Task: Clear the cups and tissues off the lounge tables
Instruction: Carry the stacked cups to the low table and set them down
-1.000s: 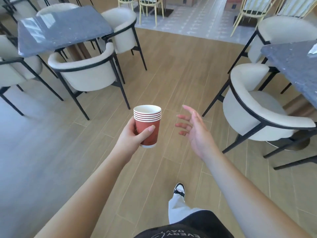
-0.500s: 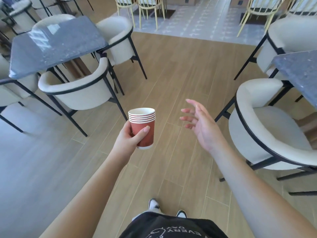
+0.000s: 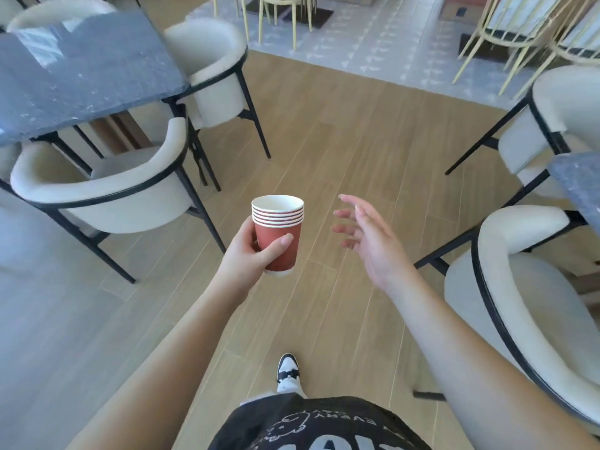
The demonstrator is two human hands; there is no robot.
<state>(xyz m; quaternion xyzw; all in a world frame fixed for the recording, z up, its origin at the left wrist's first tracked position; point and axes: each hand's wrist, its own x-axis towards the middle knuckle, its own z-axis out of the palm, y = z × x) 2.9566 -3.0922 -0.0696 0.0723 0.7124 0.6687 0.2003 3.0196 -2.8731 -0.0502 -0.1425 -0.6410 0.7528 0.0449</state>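
The stack of red paper cups (image 3: 278,233) sits upright in my left hand (image 3: 248,254), carried over the wooden floor (image 3: 324,151) between the tables, thumb across the front and fingers (image 3: 256,243) curled round the back. My right hand (image 3: 370,241) hangs beside it, apart, fingers spread wide and holding nothing. The dark surface (image 3: 81,76) on my left shows no cups or tissues in view. I judge the risk to be my grip: I hold only the outermost cup, so a squeeze could buckle it, or a bump against a cream chair (image 3: 107,193) could knock the stack loose.
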